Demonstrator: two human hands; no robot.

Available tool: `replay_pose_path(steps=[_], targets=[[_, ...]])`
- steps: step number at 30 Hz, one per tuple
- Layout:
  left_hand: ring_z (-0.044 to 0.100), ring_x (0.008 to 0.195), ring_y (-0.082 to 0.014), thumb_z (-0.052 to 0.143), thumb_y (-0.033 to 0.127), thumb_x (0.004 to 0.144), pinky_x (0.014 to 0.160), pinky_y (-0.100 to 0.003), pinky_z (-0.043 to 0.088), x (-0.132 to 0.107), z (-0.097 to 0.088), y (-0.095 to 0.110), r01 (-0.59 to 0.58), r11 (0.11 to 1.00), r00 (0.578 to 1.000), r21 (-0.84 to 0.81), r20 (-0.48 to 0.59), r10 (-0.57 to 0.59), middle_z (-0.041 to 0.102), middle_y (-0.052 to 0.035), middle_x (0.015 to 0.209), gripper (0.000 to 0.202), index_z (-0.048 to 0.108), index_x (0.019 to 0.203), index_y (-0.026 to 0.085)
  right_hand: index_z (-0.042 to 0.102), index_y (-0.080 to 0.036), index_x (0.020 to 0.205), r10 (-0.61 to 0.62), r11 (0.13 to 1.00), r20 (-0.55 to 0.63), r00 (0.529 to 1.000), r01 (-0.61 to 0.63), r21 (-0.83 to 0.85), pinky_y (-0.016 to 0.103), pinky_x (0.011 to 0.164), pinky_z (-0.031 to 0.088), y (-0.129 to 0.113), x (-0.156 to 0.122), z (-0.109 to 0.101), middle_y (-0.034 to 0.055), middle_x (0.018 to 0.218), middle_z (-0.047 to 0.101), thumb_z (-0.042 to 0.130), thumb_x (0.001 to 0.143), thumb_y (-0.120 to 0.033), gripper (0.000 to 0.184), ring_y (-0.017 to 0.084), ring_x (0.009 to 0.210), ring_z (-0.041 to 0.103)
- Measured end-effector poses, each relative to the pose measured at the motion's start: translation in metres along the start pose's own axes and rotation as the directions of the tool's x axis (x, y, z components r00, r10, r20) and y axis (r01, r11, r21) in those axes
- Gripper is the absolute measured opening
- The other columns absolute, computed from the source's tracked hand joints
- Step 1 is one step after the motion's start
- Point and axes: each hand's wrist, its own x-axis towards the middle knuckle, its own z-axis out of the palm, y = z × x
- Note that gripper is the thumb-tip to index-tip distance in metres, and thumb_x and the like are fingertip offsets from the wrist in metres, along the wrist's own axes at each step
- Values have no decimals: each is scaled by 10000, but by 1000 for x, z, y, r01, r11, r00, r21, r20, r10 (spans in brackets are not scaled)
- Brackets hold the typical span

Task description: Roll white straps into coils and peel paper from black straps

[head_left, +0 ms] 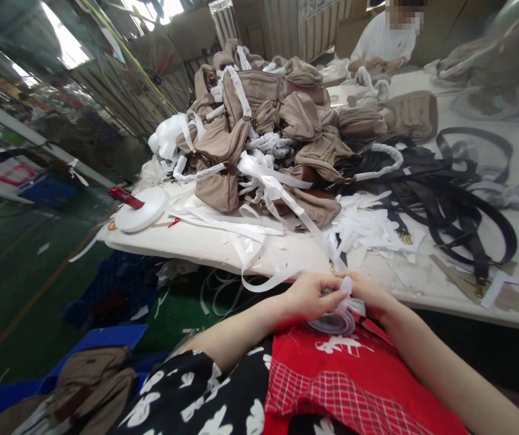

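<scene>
Both my hands meet just below the table's front edge, over a red cloth (350,368) on my lap. My left hand (307,296) is closed, its fingers pinching a white wrapped strap (338,317) that curls between the hands. My right hand (370,297) is closed on the same white strap from the other side. A loose white ribbon (268,275) hangs off the table edge toward my left hand. What lies under the white wrapping is hidden.
A white table (196,241) carries a heap of tan bags (259,127) wrapped in white strips, black straps (463,199), white paper scraps (368,229) and a white tape roll (141,211). Another person (383,42) works at the far end. Tan bags (91,380) lie in a blue crate at lower left.
</scene>
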Motion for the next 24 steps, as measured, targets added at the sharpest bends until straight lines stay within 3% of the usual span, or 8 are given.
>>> replay_pose_path(steps=[3,7,10,17,20,24], targets=[[613,890,-151,522,326,962,882,-231,458,-5,1,6,-4,1000,997,28,-75,6,671,-25,886,276,644,774,165,681,-163,685,-117,993,-113,987,114,-37,271,552,456,0,-7,6,24,627,679,790,636,-559,414,160,572,579],[617,988,-170,600,360,931,958,-244,453,-12,6,9,110,992,965,59,-246,-93,659,-55,1026,239,712,828,176,740,-177,728,-309,939,-332,891,231,-253,288,614,490,-4,-25,11,36,674,718,697,767,-480,309,201,647,635],[627,931,-165,653,371,897,899,-240,464,-10,11,4,209,978,933,-15,-296,-204,661,-50,982,232,736,824,167,758,-186,741,-363,914,-403,840,237,-329,293,611,507,-4,-34,15,36,677,726,657,804,-466,305,217,647,661],[626,697,-134,586,483,917,670,-228,442,-8,20,0,248,945,911,-214,-281,-303,688,-7,702,391,725,778,145,767,-196,817,-454,843,-413,790,231,-485,301,661,528,2,-42,24,47,771,765,620,895,-464,316,231,715,699],[650,719,-139,604,436,900,686,-228,450,-12,23,3,282,939,883,-198,-330,-335,711,-13,723,339,719,762,149,765,-194,887,-585,701,-333,740,254,-667,308,692,514,2,-48,28,71,838,776,575,958,-421,304,233,758,709],[663,775,-164,701,471,815,726,-248,479,-14,23,-3,373,915,810,-154,-426,-402,738,-34,823,318,681,799,154,739,-172,929,-751,368,-108,652,278,-887,310,700,478,2,-53,33,86,850,770,536,998,-289,245,220,758,707]])
